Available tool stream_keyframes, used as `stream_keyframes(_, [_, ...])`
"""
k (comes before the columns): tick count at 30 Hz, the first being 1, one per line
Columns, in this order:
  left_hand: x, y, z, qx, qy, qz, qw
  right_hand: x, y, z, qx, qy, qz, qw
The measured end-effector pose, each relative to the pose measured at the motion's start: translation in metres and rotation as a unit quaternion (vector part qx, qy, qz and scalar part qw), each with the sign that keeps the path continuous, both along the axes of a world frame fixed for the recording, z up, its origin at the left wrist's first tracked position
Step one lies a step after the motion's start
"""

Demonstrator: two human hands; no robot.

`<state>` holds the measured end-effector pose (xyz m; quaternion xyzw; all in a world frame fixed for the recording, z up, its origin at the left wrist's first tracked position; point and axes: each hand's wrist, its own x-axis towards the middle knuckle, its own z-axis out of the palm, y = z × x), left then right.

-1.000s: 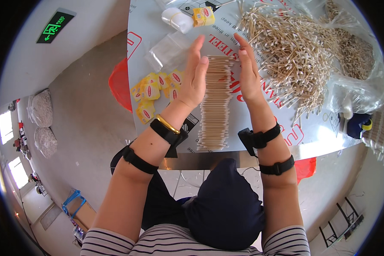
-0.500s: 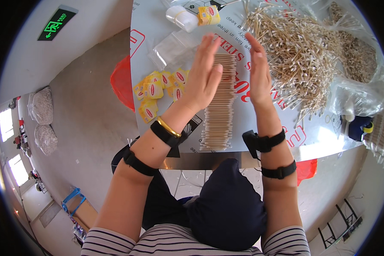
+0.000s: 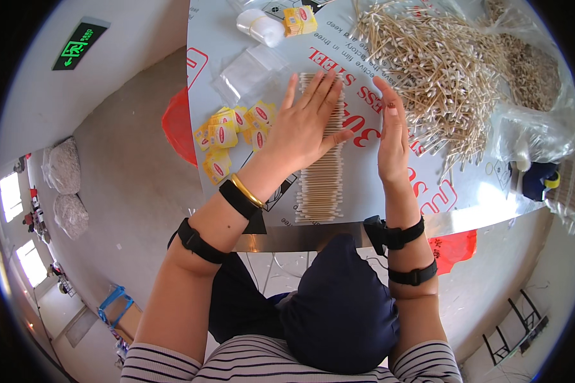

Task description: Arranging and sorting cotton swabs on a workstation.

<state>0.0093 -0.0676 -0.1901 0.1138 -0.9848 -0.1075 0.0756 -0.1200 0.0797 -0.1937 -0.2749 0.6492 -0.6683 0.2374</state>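
Note:
A long, neat row of cotton swabs (image 3: 319,195) lies on the table, the sticks side by side and running crosswise. My left hand (image 3: 303,127) rests over its upper half, fingers spread and palm down, covering part of the swabs. To the right of the row, my right hand (image 3: 393,140) is held edge-on, fingers stretched, with a small gap to the row and nothing visible in it. Beyond it a large loose heap of cotton swabs (image 3: 441,83) spreads over the table. Several small yellow printed cards (image 3: 222,135) lie to the left of my left hand.
Flat clear plastic bags (image 3: 250,73) lie on the film-covered table (image 3: 364,191). Farther off are a banded white bundle (image 3: 260,27) and a stack of yellow cards (image 3: 299,21). A clear sack with swabs (image 3: 533,83) stands far right. A metal edge (image 3: 287,240) borders the near side.
My left hand has come down onto the row, its fingers now spread across the swabs. My right hand has shifted slightly nearer to me, still beside the row. The view has moved a little.

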Motion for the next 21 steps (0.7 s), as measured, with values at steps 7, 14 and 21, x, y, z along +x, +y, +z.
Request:
stream_keyframes(7, [0.010,0.004,0.006,0.003,-0.009,-0.014,1.000,0.006,0.004,0.006,0.018,0.029,-0.003,0.999])
stream_keyframes(14, [0.000,-0.010,0.001,-0.011,-0.007,-0.023,1.000,0.007,0.003,0.009,0.003,0.052,-0.009,0.999])
stream_keyframes(21, [0.005,-0.012,0.003,0.003,-0.018,-0.039,0.999,0.009,0.007,0.013,-0.002,0.090,-0.012,0.996])
